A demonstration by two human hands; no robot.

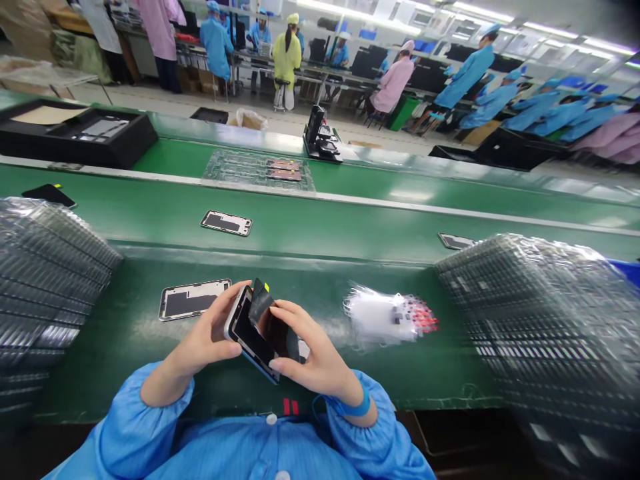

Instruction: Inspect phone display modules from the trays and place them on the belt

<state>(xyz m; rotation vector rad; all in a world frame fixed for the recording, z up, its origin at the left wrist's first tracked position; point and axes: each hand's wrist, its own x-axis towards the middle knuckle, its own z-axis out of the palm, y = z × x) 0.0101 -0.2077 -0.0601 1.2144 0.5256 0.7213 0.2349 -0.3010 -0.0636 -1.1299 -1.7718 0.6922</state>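
L hand [207, 331] wraps the long edge of a phone [253, 343], fingers curled close, not wide. R hand [311, 352] is also closed, thumb & fingers pinching the phone's lower side. Phone sits in both hands, tilted, above the belt, dark glass facing up. Black film [263, 303] w/ small yellow tab [267, 287] stands up off it, curling away from the glass. Phone prob. light, stiff but fragile; glass likely slippery, so edges look like the safest hold. Film looks thin & soft, easiest to take by the tab. Blue wristband [356, 404] on R wrist, blue gown cuffs around both arms.

Surface: green conveyor belt [115, 353], smooth, a bit shiny. Phone back panel [195, 300] lies just left of L hand, another [226, 223] farther up, third [456, 241] partly hidden behind a stack of clear plastic trays [530, 320]. Second stack of trays [50, 267] on the left. Clear bag of white pieces w/ red marks [390, 317] lies right of R hand.

Room: factory floor, long benches, workers in blue gowns [215, 43] and pink gowns [393, 83] across the aisle, one in yellow [287, 63].
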